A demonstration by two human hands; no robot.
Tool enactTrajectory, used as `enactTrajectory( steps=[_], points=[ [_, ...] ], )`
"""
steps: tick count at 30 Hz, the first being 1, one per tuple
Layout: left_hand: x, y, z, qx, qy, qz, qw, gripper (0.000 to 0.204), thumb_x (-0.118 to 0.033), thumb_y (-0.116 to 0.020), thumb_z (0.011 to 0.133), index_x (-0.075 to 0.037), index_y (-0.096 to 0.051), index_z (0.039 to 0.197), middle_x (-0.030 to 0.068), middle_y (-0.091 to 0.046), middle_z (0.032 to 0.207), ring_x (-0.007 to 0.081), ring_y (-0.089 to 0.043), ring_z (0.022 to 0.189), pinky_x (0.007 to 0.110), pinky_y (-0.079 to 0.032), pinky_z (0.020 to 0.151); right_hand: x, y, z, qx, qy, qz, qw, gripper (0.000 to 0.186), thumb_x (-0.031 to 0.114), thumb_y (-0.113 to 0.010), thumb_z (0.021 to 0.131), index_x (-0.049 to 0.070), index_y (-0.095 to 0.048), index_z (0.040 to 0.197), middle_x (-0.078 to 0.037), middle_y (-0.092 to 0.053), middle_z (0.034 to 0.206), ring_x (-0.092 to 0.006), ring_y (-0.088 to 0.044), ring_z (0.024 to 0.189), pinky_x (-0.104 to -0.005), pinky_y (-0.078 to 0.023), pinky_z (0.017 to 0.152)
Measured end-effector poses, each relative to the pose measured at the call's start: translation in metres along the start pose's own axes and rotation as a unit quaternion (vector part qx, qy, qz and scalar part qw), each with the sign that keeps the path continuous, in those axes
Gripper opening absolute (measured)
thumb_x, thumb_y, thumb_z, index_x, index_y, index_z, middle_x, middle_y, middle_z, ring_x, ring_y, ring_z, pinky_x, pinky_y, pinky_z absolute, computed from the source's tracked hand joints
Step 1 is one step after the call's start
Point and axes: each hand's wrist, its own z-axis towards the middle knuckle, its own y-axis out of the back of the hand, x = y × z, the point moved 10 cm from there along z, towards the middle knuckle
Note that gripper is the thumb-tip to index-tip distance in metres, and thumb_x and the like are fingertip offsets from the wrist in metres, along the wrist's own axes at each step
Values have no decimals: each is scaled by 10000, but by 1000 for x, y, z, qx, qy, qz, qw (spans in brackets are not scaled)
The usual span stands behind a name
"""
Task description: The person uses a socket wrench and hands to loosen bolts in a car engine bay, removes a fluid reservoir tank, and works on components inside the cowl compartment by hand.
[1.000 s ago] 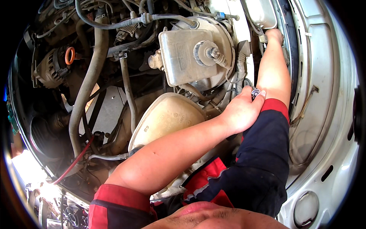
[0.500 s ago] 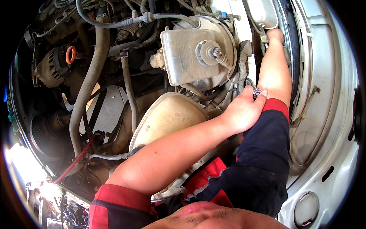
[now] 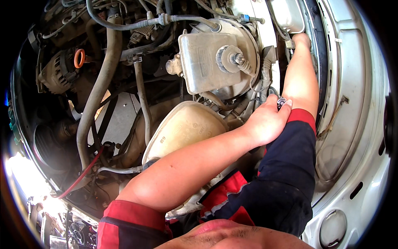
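Note:
I lean over an open car engine bay. My left hand [image 3: 265, 122] rests against my right upper arm and pinches a small shiny metal part [image 3: 282, 101] between thumb and fingertips. My right arm stretches up along the inner fender. My right hand [image 3: 302, 41] is at the far corner beside a small plug connector [image 3: 290, 44], under a white plastic housing [image 3: 286, 14]. Its fingers are tucked behind the bodywork, so its grip is hidden.
A cloudy brake fluid reservoir [image 3: 207, 62] with a round cap sits left of my right arm. A beige domed tank [image 3: 186, 126] lies under my left forearm. A thick grey hose [image 3: 97, 95], an orange ring [image 3: 79, 58], a red cable [image 3: 78, 178] and the white fender [image 3: 356, 103] surround them.
The view has shifted slightly. Both hands keep their places, the left still pinching the small metal part.

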Motion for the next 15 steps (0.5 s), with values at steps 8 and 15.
enactTrajectory(
  steps=[8, 15],
  points=[
    [5, 5, 2, -7, 5, 3, 1000, 589, -508, -417, 1010, 56, -481, 1165, 310, -636, 1091, 421, -601, 1110, 428, -435, 961, 11, -6, -8, -28, -5, -17, 999, 325, 197, -643, 828, 62, -725, 1113, -175, -666, 1233, -326, -640, 1162, -412, -505, 960],
    [2, 2, 1, 4, 7, 4, 1000, 591, -506, -403, 1014, 64, -481, 1152, 323, -629, 1088, 428, -601, 1104, 428, -433, 961, 3, -12, 12, -9, 12, -20, 1000, 363, 230, -631, 843, 63, -707, 1157, -168, -639, 1286, -325, -620, 1194, -409, -496, 977]
  ],
)
